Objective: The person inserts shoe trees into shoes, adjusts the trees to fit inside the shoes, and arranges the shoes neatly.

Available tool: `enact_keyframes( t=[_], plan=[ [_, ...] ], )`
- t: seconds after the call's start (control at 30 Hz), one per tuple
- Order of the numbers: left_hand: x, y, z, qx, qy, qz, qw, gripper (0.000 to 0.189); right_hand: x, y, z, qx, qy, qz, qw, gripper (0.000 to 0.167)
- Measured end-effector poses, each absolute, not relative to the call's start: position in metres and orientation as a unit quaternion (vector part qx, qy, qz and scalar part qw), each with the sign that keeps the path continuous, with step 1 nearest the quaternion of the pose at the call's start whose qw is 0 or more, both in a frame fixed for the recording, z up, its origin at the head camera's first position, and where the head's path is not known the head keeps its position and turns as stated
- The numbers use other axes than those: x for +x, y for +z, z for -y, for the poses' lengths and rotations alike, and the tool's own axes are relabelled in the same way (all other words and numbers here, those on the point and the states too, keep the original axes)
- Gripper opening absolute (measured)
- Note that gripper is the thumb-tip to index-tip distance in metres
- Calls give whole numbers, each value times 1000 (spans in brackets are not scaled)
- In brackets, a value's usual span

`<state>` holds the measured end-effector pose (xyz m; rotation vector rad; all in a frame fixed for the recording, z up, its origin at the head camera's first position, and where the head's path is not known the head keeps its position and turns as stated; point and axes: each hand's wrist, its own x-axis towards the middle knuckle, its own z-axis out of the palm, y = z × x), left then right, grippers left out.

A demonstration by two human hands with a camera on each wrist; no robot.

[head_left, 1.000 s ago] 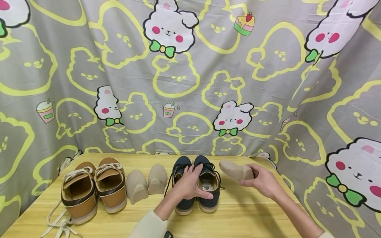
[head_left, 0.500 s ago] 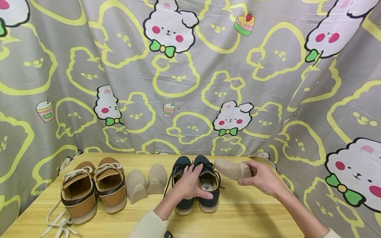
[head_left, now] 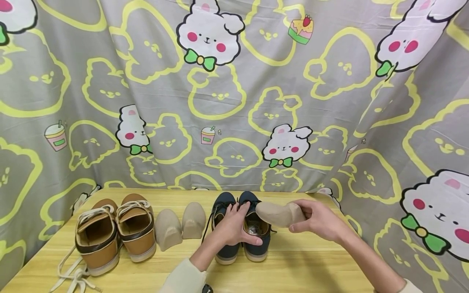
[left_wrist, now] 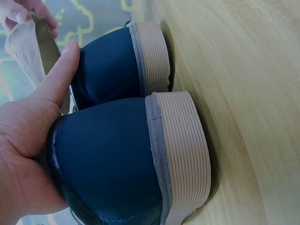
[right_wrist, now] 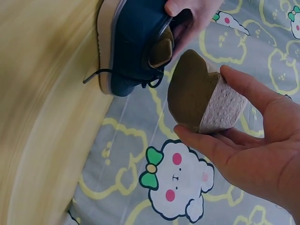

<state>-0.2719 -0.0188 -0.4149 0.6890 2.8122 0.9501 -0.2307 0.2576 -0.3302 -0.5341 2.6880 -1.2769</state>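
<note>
My right hand grips the heel end of a beige moulded-pulp shoe tree, thumb on one side and fingers on the other. Its rounded toe overlaps the opening of the right-hand navy shoe in the head view. From the right wrist, the hollow underside of the shoe tree shows. My left hand lies over the navy pair, fingers at the laces and thumb stretched across the right-hand shoe's opening. Beside it, the other navy shoe is partly covered by this hand. Both navy heels show in the left wrist view.
Two more beige shoe trees stand left of the navy pair. Farther left are two brown shoes with cream laces trailing on the wooden table. A patterned curtain hangs behind and at both sides.
My right hand has moved the shoe tree leftward, from beside the navy pair to the right-hand shoe's opening. My left hand and both navy shoes have stayed in place.
</note>
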Motion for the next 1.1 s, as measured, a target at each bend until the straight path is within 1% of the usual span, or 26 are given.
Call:
enact_keyframes(
  t=[0.2,0.47,0.7,0.83,1.1],
  plan=[
    [-272,-415,18,224,313,-922,45,120,-228,-327,-255,-186,-414,-887,85,67],
    [-272,-414,17,220,314,-923,44,120,-227,-325,-251,-207,-417,-879,106,60],
    [-272,-415,16,220,312,-924,37,121,-229,-327,-248,-204,-411,-880,122,59],
    [-272,-415,17,222,312,-923,38,120,-232,-330,-244,-201,-405,-883,126,58],
    [-273,-415,19,227,311,-922,42,121,-236,-334,-234,-190,-373,-902,111,59]
  ],
)
